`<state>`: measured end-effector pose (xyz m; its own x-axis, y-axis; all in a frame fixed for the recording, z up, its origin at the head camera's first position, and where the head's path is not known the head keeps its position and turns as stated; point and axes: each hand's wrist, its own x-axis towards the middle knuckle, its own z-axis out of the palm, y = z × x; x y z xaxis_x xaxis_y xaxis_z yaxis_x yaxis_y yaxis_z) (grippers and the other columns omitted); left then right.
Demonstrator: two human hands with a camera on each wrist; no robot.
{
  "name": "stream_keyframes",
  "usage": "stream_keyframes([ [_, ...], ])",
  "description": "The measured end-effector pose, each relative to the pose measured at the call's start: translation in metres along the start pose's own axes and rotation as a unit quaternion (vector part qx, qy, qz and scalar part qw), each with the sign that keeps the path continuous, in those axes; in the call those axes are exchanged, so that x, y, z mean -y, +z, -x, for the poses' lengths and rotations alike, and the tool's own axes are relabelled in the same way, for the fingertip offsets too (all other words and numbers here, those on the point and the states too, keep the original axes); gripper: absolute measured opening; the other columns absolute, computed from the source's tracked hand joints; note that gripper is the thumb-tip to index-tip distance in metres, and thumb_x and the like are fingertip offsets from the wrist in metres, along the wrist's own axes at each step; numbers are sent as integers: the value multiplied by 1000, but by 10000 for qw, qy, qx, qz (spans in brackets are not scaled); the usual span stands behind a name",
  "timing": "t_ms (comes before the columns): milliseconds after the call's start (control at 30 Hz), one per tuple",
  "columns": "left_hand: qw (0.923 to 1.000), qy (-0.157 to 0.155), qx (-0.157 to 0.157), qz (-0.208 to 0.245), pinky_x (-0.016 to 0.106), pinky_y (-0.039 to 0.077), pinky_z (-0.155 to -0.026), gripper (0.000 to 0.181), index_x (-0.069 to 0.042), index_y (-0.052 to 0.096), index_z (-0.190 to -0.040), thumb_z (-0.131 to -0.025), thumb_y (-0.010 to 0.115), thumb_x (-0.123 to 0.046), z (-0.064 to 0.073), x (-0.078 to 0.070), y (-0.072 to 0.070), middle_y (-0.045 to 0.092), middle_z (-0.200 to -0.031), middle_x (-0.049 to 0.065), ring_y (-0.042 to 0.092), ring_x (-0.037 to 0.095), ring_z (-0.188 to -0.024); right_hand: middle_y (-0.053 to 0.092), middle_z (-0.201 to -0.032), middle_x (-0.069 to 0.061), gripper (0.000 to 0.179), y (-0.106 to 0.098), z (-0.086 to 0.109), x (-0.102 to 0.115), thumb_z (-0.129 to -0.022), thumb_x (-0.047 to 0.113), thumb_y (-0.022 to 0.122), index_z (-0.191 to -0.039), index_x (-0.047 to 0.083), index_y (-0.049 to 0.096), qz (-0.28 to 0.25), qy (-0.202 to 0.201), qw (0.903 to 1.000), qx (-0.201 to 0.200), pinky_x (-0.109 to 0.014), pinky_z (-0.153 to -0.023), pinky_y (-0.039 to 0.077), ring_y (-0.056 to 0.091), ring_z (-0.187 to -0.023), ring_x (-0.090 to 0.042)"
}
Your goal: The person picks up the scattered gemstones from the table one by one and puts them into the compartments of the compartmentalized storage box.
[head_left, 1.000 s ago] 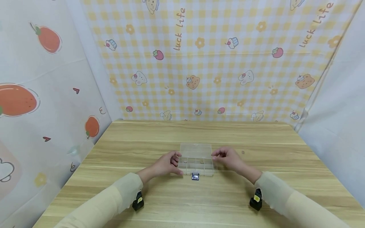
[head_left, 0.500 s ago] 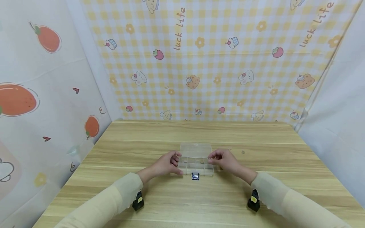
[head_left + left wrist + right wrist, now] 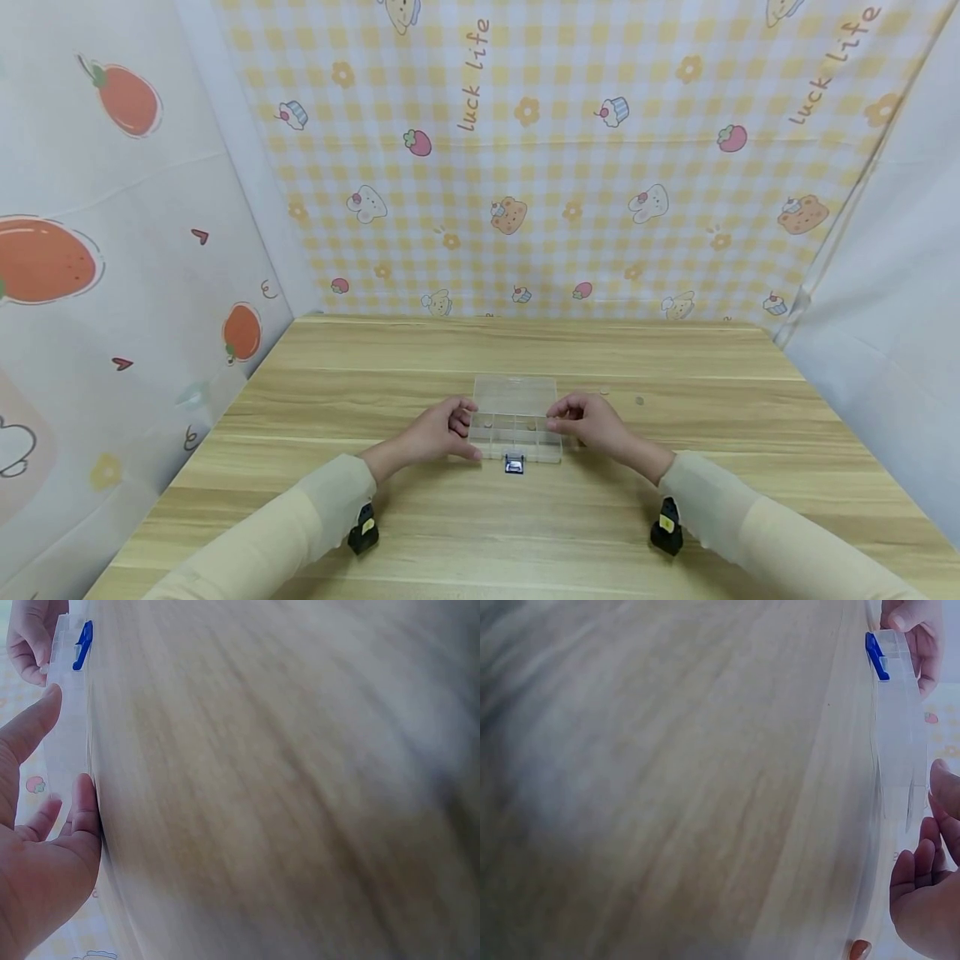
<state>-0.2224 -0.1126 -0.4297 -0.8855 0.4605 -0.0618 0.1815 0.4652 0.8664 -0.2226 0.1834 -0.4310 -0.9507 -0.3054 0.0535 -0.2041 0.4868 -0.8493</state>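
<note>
On my far left a white cloth (image 3: 142,250) printed with orange fruit hangs beside the wooden table (image 3: 450,533). My left sleeve (image 3: 277,517) is cream-coloured, with a black wrist device (image 3: 363,537) below its cuff. My left hand (image 3: 442,429) holds the left end of the clear box (image 3: 495,455) in a wide grip – thumb at the near left corner, fingers bent by the far left side. The box lies flat on the table in front of me, its lid (image 3: 515,396) folded back away from me. One small round disc (image 3: 488,425) shows in the leftmost compartment of the far row, and a second disc (image 3: 531,426) farther right along that row. At the middle of the near edge, the blue latch (image 3: 513,464) sticks out towards me. My right hand (image 3: 594,421) is at the box's right end, thumb and forefinger narrowed together over the far right compartment – at their tips they pinch a small pale piece (image 3: 43,669), too tiny to make out well. Just beyond that hand a pale disc (image 3: 604,392) lies on the table, and a darker disc (image 3: 640,401) sits farther right. My right sleeve (image 3: 787,525) matches the left.
</note>
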Motion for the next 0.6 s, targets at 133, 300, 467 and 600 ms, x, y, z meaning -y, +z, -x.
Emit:
stream_keyframes([
  [133, 10000, 14, 2, 9, 34, 46, -80, 69, -1, 52, -126, -69, 89, -10, 0, 0, 0, 53, -104, 8, 52, 20, -90, 54, -75, -3, 13, -1, 0, 0, -85, 13, 76, -94, 5, 72, 40, 17, 10000, -24, -24, -49, 39, 46, -61, -16],
  [300, 10000, 6, 1, 9, 34, 46, -79, 68, -1, 52, -126, -69, 89, -9, 0, 0, 0, 53, -103, 8, 51, 20, -90, 54, -74, -3, 12, -1, 0, 0, -85, 12, 76, -93, 5, 72, 65, 65, 10000, -37, -24, -49, 39, 46, -61, -16],
  [467, 10000, -6, 3, 33, 34, 46, -79, 69, 0, 52, -126, -69, 89, -9, 0, -1, 0, 53, -103, 8, 51, 20, -90, 54, -74, -3, 11, -1, 0, 2, -85, 11, 76, -93, 4, 72, 54, 111, 9999, -35, -24, -49, 39, 46, -62, -16],
  [600, 10000, -10, -1, 33, 34, 46, -79, 69, 0, 52, -126, -68, 89, -9, 1, -1, 0, 53, -103, 8, 51, 20, -90, 55, -76, -3, 11, -1, -1, 1, -85, 10, 76, -93, 4, 72, 92, 84, 9999, -27, -24, -50, 39, 47, -65, -17],
])
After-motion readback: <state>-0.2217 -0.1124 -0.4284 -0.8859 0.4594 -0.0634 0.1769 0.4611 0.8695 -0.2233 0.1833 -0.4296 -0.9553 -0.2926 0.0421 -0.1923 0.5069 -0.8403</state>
